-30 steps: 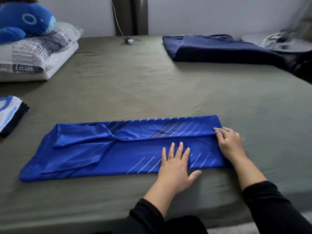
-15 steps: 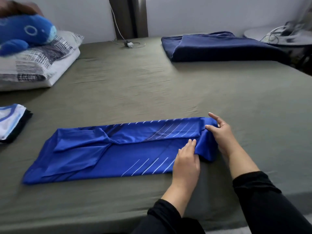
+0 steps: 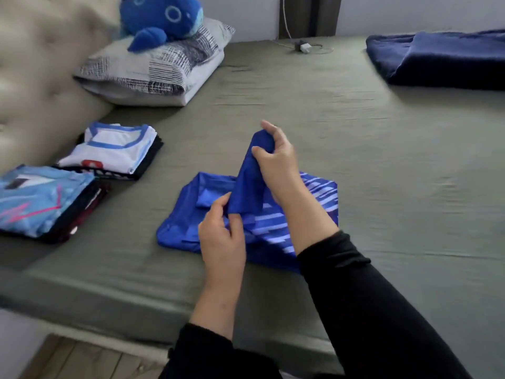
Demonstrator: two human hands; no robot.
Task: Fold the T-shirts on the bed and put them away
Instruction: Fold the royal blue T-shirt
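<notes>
The blue T-shirt point(image 3: 191, 228) lies half folded near the front edge of the bed point(image 3: 382, 173). The right hand point(image 3: 276, 157) grips one end, lifted above the rest; the left hand point(image 3: 221, 233) pinches the fabric lower down. Open sheet stretches to the right and behind. To the left sit two stacks of folded shirts point(image 3: 117, 151), close by, apparently apart from it. A pillow point(image 3: 153, 69) and a dark blanket point(image 3: 442, 61) lie farther back.
</notes>
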